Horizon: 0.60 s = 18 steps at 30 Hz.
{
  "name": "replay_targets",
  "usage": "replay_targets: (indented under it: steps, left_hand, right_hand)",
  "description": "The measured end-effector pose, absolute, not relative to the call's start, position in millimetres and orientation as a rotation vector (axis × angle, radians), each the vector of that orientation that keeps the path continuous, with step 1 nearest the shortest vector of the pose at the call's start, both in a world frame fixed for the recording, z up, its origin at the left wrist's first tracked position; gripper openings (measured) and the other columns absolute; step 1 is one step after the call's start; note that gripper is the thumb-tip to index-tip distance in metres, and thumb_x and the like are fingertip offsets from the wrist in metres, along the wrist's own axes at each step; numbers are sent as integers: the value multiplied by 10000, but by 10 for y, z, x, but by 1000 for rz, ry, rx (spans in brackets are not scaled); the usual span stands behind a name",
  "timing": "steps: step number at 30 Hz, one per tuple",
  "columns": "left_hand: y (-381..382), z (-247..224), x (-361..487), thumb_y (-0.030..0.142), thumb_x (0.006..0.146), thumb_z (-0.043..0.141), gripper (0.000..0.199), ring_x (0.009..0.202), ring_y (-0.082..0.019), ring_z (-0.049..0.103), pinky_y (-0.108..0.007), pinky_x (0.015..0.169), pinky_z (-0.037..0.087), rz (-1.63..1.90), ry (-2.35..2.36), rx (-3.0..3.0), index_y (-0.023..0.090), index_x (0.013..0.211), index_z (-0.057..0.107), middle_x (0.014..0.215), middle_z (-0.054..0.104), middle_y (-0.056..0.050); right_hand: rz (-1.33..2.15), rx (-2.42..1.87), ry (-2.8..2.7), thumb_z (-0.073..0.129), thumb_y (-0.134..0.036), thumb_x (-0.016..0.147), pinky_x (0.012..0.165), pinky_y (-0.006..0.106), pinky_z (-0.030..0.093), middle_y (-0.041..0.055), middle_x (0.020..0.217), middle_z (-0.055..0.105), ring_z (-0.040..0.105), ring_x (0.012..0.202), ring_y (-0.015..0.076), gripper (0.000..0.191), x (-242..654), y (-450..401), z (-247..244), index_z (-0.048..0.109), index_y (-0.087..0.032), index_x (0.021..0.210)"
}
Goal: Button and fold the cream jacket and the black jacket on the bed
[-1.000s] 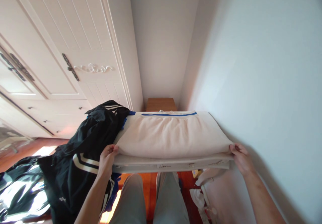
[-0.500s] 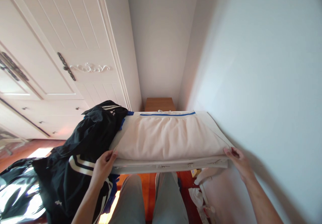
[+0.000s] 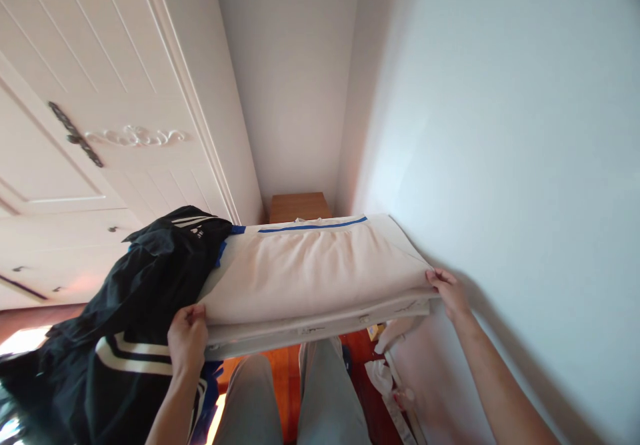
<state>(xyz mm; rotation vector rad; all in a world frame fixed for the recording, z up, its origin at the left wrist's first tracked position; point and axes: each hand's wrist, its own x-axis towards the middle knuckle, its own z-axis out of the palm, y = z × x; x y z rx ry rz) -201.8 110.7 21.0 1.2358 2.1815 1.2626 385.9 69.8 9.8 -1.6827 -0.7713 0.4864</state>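
Observation:
A pale pink garment, gathered near its far edge, lies spread over a white board. A blue strip crosses its far side. At the near left corner, my left hand is closed, fingers pinching the cloth. My right hand pinches the near right corner, close to the wall. The near edge between them runs nearly straight, slightly higher on the right. Just left of the board, black clothes with white stripes are heaped, near my left hand.
On the left stands a white wardrobe with a dark metal handle. A pale wall rises close on the right. Beyond the board is a brown wooden piece. My legs are below, with white items on the reddish floor.
The view has turned a little, so things sit further left. The near edge of the garment is now tilted, its left end lower. Both hands still grip its corners.

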Motion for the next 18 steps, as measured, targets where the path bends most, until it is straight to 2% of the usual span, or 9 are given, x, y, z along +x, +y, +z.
replay_targets:
  steps: [4, 6, 8, 10, 13, 15, 18]
  left_hand:
    - [1129, 318, -1919, 338, 854, 503, 225, 737, -246, 612, -338, 671, 452, 1088, 2363, 1168, 165, 969, 590, 802, 643, -73]
    - [1093, 403, -1871, 314, 880, 481, 280, 808, -290, 642, -372, 702, 471, 933, 2415, 1248, 152, 1085, 583, 871, 667, -109]
    - [1037, 497, -1847, 274, 883, 467, 361, 936, -336, 650, -410, 758, 491, 825, 2437, 1422, 126, 1198, 565, 969, 669, -155]
    - [999, 602, -1834, 229, 868, 463, 426, 1069, -350, 625, -436, 837, 499, 849, 2441, 1639, 111, 1269, 546, 1130, 632, -195]
    - [1081, 770, -1747, 221, 885, 434, 399, 1173, -314, 587, -434, 959, 480, 1056, 2306, 1968, 146, 1251, 574, 1287, 576, -179]
    - [1275, 857, -1588, 300, 931, 423, 350, 1221, -296, 563, -431, 1031, 449, 1139, 2104, 2171, 164, 1200, 600, 1269, 606, -155]
    - [1741, 879, -1206, 424, 974, 403, 407, 1361, -293, 456, -445, 1110, 384, 998, 1829, 2420, 155, 1208, 599, 1310, 614, -155]
  right_hand:
    - [532, -1851, -878, 647, -505, 586, 531, 268, 337, -29, 551, 548, 459, 543, 136, 318, 3963, 713, 123, 619, -196, 655]
    - [553, -1938, -946, 631, -481, 618, 532, 274, 351, -32, 510, 532, 472, 525, 146, 277, 4031, 724, 124, 608, -205, 619]
    - [480, -2032, -1003, 613, -422, 652, 563, 291, 391, -12, 534, 582, 534, 559, 173, 214, 4087, 733, 122, 628, -210, 627]
    - [296, -2113, -1027, 578, -307, 669, 640, 321, 446, 31, 682, 687, 618, 673, 214, 151, 4099, 741, 141, 677, -210, 728]
    - [-24, -2094, -1106, 509, -194, 683, 824, 389, 497, 108, 982, 736, 667, 910, 267, 345, 3956, 782, 257, 697, -184, 973]
    - [-153, -1953, -1264, 486, -203, 738, 944, 432, 482, 133, 1084, 715, 648, 1026, 280, 381, 3728, 862, 398, 674, -165, 1067]
    - [-192, -1678, -1513, 480, -235, 810, 1036, 455, 452, 125, 1144, 696, 622, 1107, 273, 354, 3216, 1094, 636, 656, -175, 1111]
